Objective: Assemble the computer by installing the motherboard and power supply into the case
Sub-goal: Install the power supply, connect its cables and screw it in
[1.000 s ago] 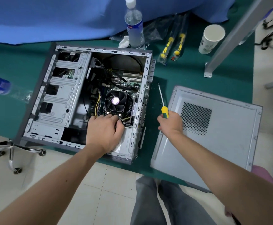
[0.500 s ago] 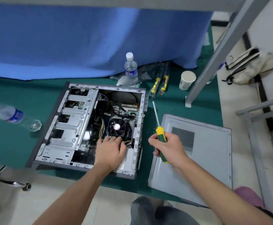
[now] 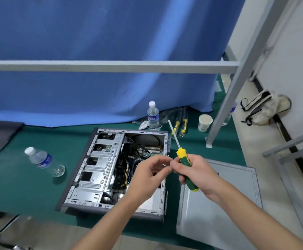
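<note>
An open grey computer case [image 3: 100,170] lies on its side on the green table, with the motherboard [image 3: 129,159] and cables inside it. The removed side panel [image 3: 219,204] lies to the right of the case. My right hand [image 3: 195,168] grips a green and yellow screwdriver [image 3: 183,159], its shaft pointing up and away. My left hand [image 3: 149,175] hovers above the case, fingers curled, fingertips pinched together next to my right thumb. I cannot tell whether they hold anything small.
One water bottle [image 3: 152,115] stands behind the case; another [image 3: 42,161] lies on its side at the left. More screwdrivers [image 3: 180,123] and a paper cup [image 3: 204,122] sit at the back. A grey metal frame post [image 3: 224,105] stands at the right, a bag [image 3: 262,107] beyond it.
My left hand has lifted out of the case and met my right hand. My right hand has raised the screwdriver off the table. The camera has tilted upward.
</note>
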`<state>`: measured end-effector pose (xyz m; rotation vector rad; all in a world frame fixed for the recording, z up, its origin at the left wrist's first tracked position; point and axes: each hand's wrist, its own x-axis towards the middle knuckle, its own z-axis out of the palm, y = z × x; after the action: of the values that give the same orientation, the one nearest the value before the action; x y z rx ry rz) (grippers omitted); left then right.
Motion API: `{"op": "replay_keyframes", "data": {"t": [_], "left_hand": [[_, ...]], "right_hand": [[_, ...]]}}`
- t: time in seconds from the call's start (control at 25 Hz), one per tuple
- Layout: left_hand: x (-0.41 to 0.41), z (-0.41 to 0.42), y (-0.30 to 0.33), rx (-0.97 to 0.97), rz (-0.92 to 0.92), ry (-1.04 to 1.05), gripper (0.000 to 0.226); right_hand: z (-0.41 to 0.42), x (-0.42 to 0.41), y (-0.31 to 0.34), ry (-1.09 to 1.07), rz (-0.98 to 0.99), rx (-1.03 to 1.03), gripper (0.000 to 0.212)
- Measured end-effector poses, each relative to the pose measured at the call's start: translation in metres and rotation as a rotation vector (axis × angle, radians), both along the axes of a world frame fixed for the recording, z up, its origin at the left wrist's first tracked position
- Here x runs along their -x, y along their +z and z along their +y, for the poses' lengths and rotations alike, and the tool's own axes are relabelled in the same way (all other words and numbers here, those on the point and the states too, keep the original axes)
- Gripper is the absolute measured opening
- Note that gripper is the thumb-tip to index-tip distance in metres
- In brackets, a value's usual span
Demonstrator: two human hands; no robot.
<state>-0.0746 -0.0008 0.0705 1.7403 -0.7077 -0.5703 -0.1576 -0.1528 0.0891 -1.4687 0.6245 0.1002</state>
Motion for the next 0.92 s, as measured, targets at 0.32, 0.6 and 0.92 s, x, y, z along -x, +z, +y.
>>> {"op": "replay_keyframes", "data": {"t": [0.32,0.6,0.92], "left_hand": [[-0.007,0.003,0.037,0.193,0.091,0.075,0.010],[-0.019,0.018,0.059,0.342,0.203,0.198,0.013],[-0.025,0.024,0.078,0.378,0.158,0.218,0.015]], "right_hand": [[0.000,0.003,0.043,0.033,-0.122,-0.037,0.020],[-0.019,0.039,0.058,0.178,-0.037,1.023,0.045],[-0.025,0.037,0.075,0.217,0.000,1.296,0.042]]}}
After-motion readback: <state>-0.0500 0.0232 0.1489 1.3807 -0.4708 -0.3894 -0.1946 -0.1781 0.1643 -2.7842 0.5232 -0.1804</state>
